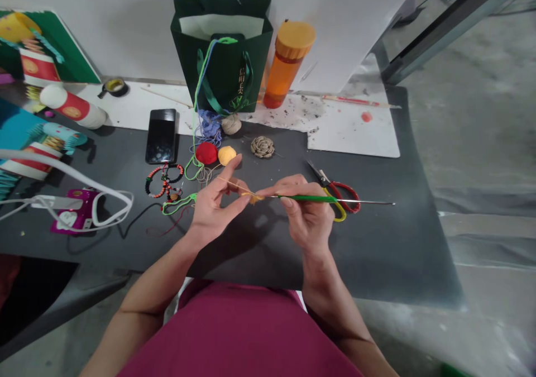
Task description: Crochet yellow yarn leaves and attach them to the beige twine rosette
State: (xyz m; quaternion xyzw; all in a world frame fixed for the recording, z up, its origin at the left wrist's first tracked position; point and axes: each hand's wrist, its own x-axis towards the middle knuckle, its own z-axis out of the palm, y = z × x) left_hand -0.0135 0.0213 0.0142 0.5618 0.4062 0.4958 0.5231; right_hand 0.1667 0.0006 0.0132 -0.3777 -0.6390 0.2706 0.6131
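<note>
My right hand (302, 209) is closed round a green-handled crochet hook (322, 199) whose metal shaft sticks out to the right. The hook's tip meets a small yellow crochet piece (253, 197) pinched in my left hand (218, 201). A yellow yarn strand (228, 182) runs over the raised left index finger toward the yellow yarn ball (226, 154). Both hands hover above the dark mat (377, 243).
A red yarn ball (206, 153), a beige ball (231, 124), a woven rosette (262, 146), scissors (341, 192), a phone (161, 135), beaded bracelets (164, 180), a green gift bag (221, 53), an orange bottle (288, 64) and white cables (62, 190) lie around.
</note>
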